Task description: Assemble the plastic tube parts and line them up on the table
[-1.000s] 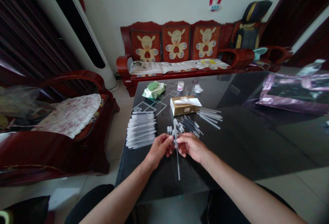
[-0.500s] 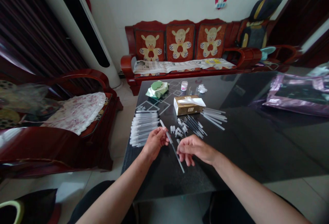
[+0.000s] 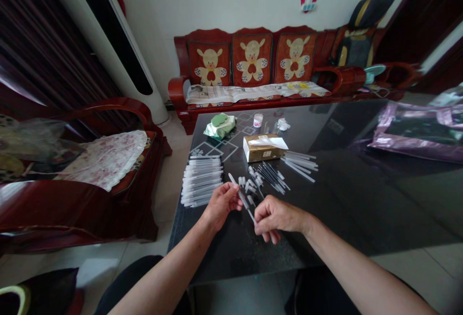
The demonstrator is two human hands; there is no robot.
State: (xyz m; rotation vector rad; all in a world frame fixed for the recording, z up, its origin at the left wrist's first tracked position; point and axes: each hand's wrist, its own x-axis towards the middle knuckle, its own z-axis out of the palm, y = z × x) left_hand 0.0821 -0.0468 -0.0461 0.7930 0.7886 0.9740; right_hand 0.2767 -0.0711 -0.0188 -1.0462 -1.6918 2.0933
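Observation:
A slim whitish pen (image 3: 243, 200) slants over the near part of the dark table. My left hand (image 3: 224, 204) pinches its upper, capped part between thumb and fingers. At its lower end my right hand (image 3: 277, 217) is closed, thumb and fingertips gripping the thin tip portion. Left of my left hand lies a neat stack of similar whitish pens (image 3: 202, 180). Just beyond both hands are small white caps (image 3: 249, 185) and a fan of thin dark refills (image 3: 272, 176). Several translucent empty barrels (image 3: 299, 163) lie further right.
A gold tissue box (image 3: 264, 153) stands behind the parts. Farther back are a green wipes pack (image 3: 220, 126), a small white tub (image 3: 258, 120) and crumpled tissue (image 3: 283, 124). A purple plastic bag (image 3: 415, 134) lies at right. A wooden sofa (image 3: 253, 98) stands beyond the table.
My right hand has closed on the pen's lower end, which it was beside with loose fingers before. The pen's exposed lower length looks shorter now. My left hand still holds the upper part.

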